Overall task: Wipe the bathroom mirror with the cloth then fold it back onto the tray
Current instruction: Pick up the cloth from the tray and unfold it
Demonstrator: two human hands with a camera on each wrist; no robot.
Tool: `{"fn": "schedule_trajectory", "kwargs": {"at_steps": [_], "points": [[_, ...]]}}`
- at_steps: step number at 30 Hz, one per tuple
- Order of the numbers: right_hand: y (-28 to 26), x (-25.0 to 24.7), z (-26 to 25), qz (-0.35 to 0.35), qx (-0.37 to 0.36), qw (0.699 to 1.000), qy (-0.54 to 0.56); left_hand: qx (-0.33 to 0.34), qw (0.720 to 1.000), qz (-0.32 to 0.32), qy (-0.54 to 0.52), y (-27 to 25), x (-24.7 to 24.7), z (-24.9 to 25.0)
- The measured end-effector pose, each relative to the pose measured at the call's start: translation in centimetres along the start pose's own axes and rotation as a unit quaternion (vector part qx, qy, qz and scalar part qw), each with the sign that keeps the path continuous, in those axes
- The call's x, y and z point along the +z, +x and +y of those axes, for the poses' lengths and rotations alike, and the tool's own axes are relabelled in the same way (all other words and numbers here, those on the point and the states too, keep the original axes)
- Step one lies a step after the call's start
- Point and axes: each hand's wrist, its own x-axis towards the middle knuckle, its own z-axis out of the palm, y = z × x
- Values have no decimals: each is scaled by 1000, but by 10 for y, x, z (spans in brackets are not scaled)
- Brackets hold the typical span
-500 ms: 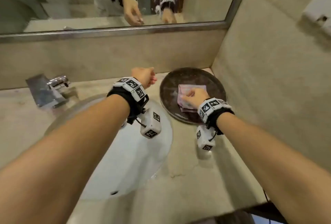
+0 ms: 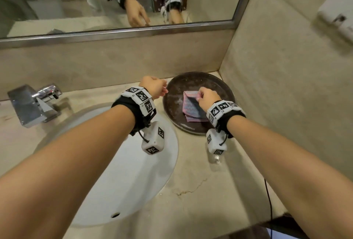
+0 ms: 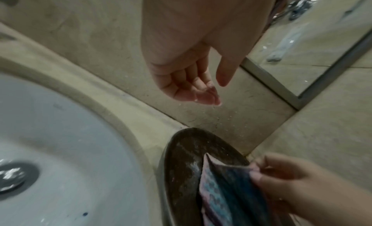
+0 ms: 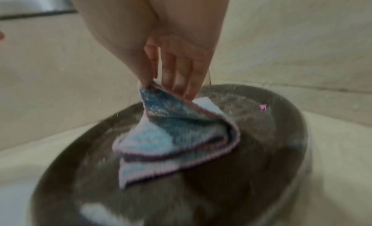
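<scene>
A folded pink and blue cloth lies on a round dark tray in the counter's back right corner. My right hand pinches the cloth's top corner between thumb and fingers and lifts it off the tray; the right wrist view shows the cloth peeling up from the tray. My left hand hovers just left of the tray with loosely curled fingers and holds nothing; in the left wrist view the left hand is empty above the counter. The mirror runs along the wall above.
A white sink basin sits below my left arm, with a chrome faucet at the left. Beige walls close in behind and to the right of the tray. A white fixture hangs on the right wall.
My right hand went from lying on the folded cloth to pinching its top corner and lifting it. The left hand has barely moved.
</scene>
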Motion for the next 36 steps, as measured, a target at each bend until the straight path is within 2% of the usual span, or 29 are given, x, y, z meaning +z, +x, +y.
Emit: {"fn": "schedule_trajectory", "kwargs": {"at_steps": [2, 4, 7, 10, 14, 19, 22, 27, 30, 33, 34, 36], "points": [[-4, -21, -8, 47, 4, 998, 34, 22, 1000, -12, 16, -5, 0, 14], [-9, -48, -18, 66, -3, 996, 53, 51, 998, -23, 29, -11, -1, 32], [-21, -90, -36, 100, -46, 991, 78, 106, 991, -42, 64, -26, -3, 65], [-33, -127, -59, 140, -86, 982, 97, 170, 971, -99, 139, -47, -4, 99], [-54, -174, -97, 172, -149, 968, 109, 221, 938, -166, 211, -72, -7, 131], [-84, -225, -139, 206, -210, 942, 161, 277, 932, -156, 175, -93, -22, 156], [-101, -251, -157, 221, -243, 932, 153, 298, 929, -158, 151, -101, -36, 173], [-117, -286, -167, 260, -237, 916, 191, 351, 908, -65, 220, -113, -69, 205], [-137, -294, -173, 209, -238, 923, 219, 398, 891, -24, 219, -122, -88, 226], [-151, -293, -177, 69, -212, 942, 249, 444, 874, 10, 197, -136, -102, 244], [-153, -291, -179, 48, -205, 944, 254, 460, 867, 14, 192, -139, -106, 250], [-150, -286, -181, 76, -203, 945, 246, 478, 853, 3, 210, -150, -113, 259]]}}
